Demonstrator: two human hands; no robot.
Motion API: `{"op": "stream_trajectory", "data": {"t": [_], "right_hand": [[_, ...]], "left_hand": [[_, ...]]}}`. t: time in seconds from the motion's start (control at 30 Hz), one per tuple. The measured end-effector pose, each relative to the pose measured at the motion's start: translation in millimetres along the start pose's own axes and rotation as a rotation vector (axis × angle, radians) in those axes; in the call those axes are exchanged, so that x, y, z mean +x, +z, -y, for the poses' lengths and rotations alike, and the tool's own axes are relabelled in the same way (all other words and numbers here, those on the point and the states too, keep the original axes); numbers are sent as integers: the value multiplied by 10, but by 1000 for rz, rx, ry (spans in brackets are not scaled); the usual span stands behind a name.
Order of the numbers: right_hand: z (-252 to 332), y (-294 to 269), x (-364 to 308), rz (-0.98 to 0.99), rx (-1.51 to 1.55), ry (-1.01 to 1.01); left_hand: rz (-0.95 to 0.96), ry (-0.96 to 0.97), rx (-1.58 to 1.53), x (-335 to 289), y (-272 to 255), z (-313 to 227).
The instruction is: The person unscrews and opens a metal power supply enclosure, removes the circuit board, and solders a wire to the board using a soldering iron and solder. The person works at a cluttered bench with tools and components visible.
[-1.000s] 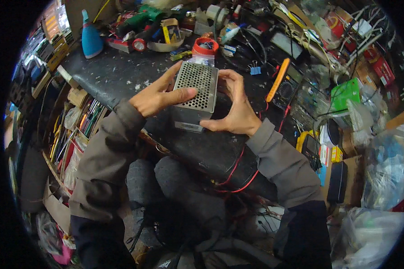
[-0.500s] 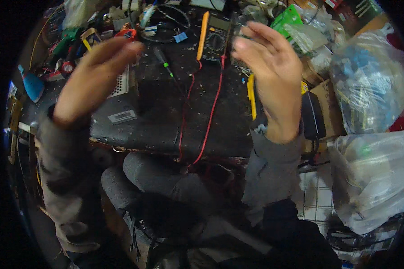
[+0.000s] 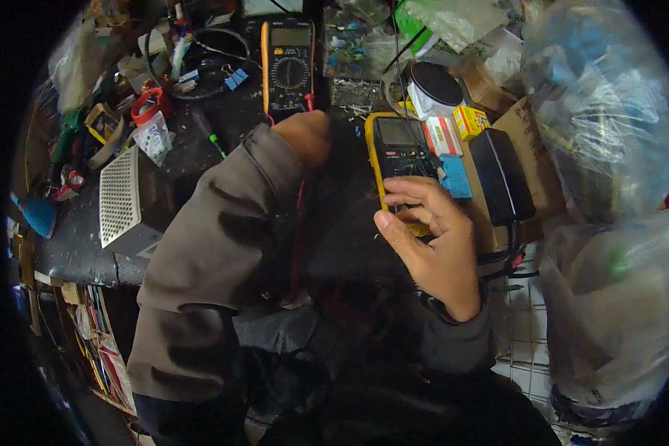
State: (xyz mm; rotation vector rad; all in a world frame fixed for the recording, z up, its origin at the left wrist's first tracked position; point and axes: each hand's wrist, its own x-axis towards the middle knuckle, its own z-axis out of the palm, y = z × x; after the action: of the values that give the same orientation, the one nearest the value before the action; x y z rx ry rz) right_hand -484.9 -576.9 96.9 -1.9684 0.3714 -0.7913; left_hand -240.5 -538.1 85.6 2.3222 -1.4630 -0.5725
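Observation:
My left hand [image 3: 306, 140] reaches across to the lower end of an orange-edged multimeter [image 3: 289, 72], close by its red probe plug [image 3: 309, 99]. Its fingers are hidden behind the back of the hand, so what it touches cannot be made out. A red test lead [image 3: 299, 238] runs down from beneath that hand toward the table's near edge. Beside a yellow-edged multimeter [image 3: 399, 141], my right hand [image 3: 435, 241] is open with its fingers apart and bent, holding nothing. It covers the lower part of that multimeter.
A perforated metal box [image 3: 121, 197] stands at the left, with a screwdriver [image 3: 213, 139] behind it. Right of the yellow multimeter lie a blue block [image 3: 455, 177], a small yellow box [image 3: 470, 123] and a black power adapter [image 3: 502, 177]. Filled plastic bags [image 3: 602, 111] crowd the right side.
My left hand has swung right to the orange multimeter's lower end. My right hand has come down nearer me, beside the yellow multimeter. The view has shifted too.

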Motion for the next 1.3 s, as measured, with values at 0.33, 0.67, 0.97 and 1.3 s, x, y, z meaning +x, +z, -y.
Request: {"op": "stream_trajectory", "data": {"t": [0.33, 0.67, 0.97, 1.3], "right_hand": [[-253, -42, 22, 2, 20, -31], [-84, 23, -74, 31, 11, 108], [-179, 252, -334, 1273, -90, 150], [-471, 1352, -1670, 1317, -148, 223]], "left_hand": [[-138, 222, 210, -177, 434, 19], [-346, 439, 37, -437, 128, 93], [-337, -90, -448, -3250, -2, 545], [-307, -584, -396, -4146, 1777, 750]]}}
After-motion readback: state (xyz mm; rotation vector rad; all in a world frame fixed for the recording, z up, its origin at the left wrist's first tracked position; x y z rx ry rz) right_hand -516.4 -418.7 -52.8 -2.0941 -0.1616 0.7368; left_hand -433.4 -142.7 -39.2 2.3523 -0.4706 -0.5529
